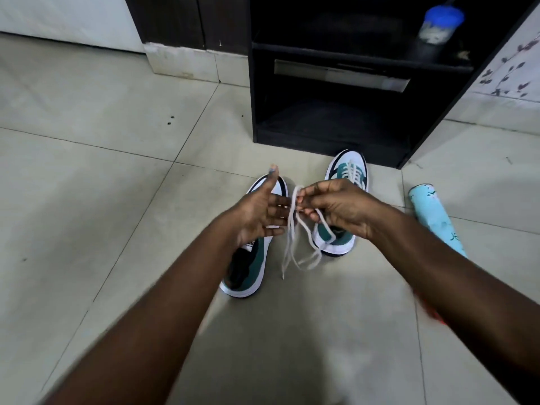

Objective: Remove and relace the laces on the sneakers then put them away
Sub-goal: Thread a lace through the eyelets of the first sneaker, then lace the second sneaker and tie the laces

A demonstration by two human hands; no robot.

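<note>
Pinching a white lace (pixel 295 229) between thumb and curled fingers, the right hand (pixel 336 209) holds it up above the floor (pixel 102 171), between the two sneakers. The lace is gathered in several strands at the fingertips and hangs down in loose loops, its free end dangling lowest just above the tiles. The left hand (pixel 260 211) is spread wide, palm turned toward the right hand, thumb pointing up and fingers straight; its fingertips lie right against the hanging strands, though whether they actually touch them cannot be told. It grips nothing.

Two sneakers stand on the tiled floor, both white and teal with dark trim. The left sneaker (pixel 251 258) lies under the left hand, toe pointing away, and shows no lace on the part in view. The right sneaker (pixel 344 182) sits just beside it, partly hidden under the right hand, and a white lace is threaded across its front.

One loose lace is in view. One dark cabinet (pixel 321 133) with open shelves stands just beyond the sneakers, with a blue-lidded jar (pixel 438 24) on an upper shelf. One pale blue bottle (pixel 435 214) lies on its side on the floor beside the right forearm.
</note>
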